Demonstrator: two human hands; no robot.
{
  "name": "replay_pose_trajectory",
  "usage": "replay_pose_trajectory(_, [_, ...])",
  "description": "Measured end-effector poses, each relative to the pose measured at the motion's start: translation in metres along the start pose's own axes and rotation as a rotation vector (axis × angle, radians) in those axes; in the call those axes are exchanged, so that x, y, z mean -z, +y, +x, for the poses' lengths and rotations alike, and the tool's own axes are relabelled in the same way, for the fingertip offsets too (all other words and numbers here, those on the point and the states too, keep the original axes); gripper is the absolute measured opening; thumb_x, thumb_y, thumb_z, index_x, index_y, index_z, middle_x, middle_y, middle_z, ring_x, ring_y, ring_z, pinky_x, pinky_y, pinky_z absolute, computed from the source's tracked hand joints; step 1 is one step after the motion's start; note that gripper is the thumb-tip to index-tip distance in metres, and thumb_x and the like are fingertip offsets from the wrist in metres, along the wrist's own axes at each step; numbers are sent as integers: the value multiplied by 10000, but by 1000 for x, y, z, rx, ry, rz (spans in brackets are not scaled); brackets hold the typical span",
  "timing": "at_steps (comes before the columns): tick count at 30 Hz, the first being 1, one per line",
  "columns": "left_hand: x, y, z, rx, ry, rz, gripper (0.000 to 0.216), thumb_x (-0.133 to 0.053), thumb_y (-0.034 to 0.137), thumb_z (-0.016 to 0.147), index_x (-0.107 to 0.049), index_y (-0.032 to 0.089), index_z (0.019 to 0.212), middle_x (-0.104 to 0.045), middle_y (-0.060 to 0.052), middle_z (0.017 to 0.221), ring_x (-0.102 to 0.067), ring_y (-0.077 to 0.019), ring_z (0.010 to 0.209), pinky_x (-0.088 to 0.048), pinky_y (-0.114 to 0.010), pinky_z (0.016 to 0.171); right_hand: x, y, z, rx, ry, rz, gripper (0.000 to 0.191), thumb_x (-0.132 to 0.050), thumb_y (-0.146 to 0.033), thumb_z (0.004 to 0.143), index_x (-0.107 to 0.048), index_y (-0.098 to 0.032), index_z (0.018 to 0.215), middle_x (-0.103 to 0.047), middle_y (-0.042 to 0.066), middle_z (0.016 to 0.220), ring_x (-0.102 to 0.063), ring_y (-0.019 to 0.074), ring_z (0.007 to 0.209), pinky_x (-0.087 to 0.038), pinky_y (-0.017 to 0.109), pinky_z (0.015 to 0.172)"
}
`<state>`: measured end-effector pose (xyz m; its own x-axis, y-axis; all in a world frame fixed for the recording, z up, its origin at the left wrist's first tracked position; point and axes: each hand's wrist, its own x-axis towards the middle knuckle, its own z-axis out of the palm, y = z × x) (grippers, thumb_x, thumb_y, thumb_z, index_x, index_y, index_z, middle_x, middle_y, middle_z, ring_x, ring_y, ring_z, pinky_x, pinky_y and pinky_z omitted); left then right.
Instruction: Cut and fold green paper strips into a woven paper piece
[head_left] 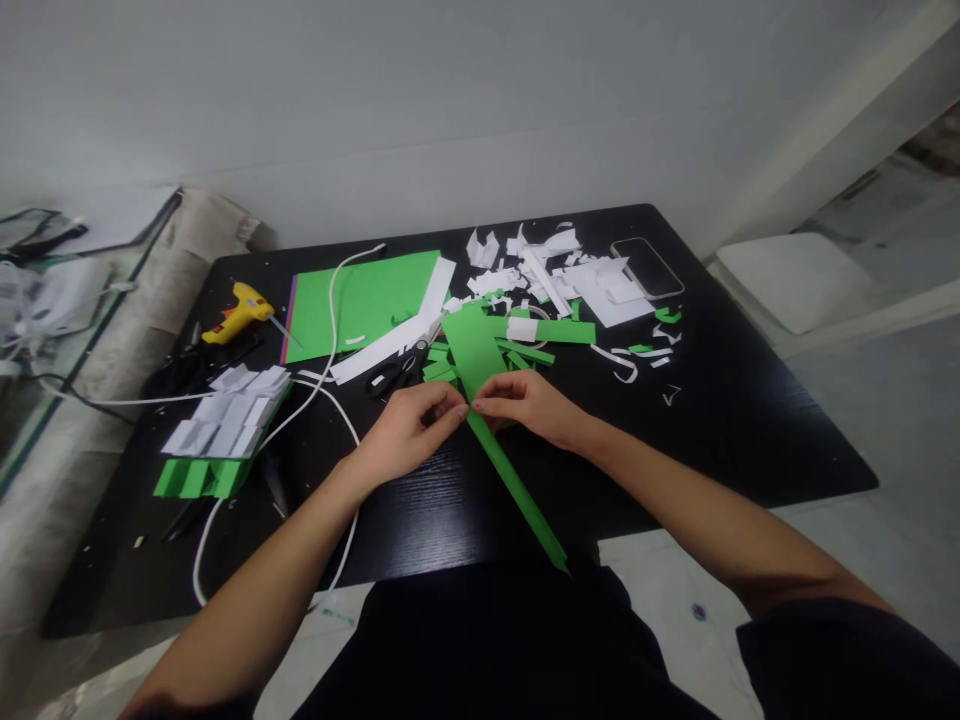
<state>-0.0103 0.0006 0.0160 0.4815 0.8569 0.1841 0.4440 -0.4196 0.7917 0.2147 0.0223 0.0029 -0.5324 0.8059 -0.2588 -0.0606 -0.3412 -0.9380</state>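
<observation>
A long strip of green paper (517, 487) runs from the middle of the table toward my body, its far part wide and flat, its near part narrow as if folded. My left hand (416, 425) pinches its left edge between thumb and fingers. My right hand (532, 405) pinches the same strip from the right, the fingertips of both hands almost touching. Black-handled scissors (401, 375) lie just beyond my left hand. Past my right hand is a green strip with a white patch (566, 330), among small green folded pieces (529, 352).
On the left lie a yellow glue gun (238, 314), folded white and green paper pieces (225, 425) and a looping white cable (334, 300). Green sheets (360, 295) lie at the back. White paper scraps (551, 265) are heaped behind my hands, near a phone-like rectangle (651, 266).
</observation>
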Motion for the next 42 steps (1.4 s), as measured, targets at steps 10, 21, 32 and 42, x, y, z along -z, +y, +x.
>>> replay_pose_trajectory(10, [1, 1, 0, 14, 32, -10, 208, -593, 280, 1031, -664, 182, 862, -620, 4, 748, -574, -141, 685, -439, -268, 633, -4, -1, -2, 59, 2, -43, 380, -925, -480, 754, -761, -152, 852, -736, 9, 744, -701, 148, 694, -602, 293, 703])
replay_pose_trajectory(21, [2, 0, 0, -14, 141, 16, 212, -602, 284, 1036, -667, 185, 860, -638, -2, 750, -581, -134, 675, -444, -261, 603, -8, 6, -3, -12, -138, 90, 445, -890, -539, 798, -783, -115, 884, -813, 88, 821, -775, 176, 670, -648, 307, 673])
replay_pose_trajectory(32, [-3, 2, 1, 24, 142, -45, 191, -638, 326, 1019, -721, 180, 928, -707, -17, 781, -637, -142, 683, -485, -252, 618, -15, 1, -7, 95, -69, -57, 372, -879, -480, 824, -760, -128, 798, -766, 47, 723, -686, 125, 550, -600, 258, 560])
replay_pose_trajectory(42, [4, -3, 3, 151, 240, -201, 210, -663, 337, 988, -685, 187, 843, -591, 32, 616, -522, -110, 532, -406, -241, 502, -12, 3, -7, 33, -137, -10, 457, -793, -565, 888, -761, -109, 889, -795, 94, 783, -726, 156, 580, -615, 287, 571])
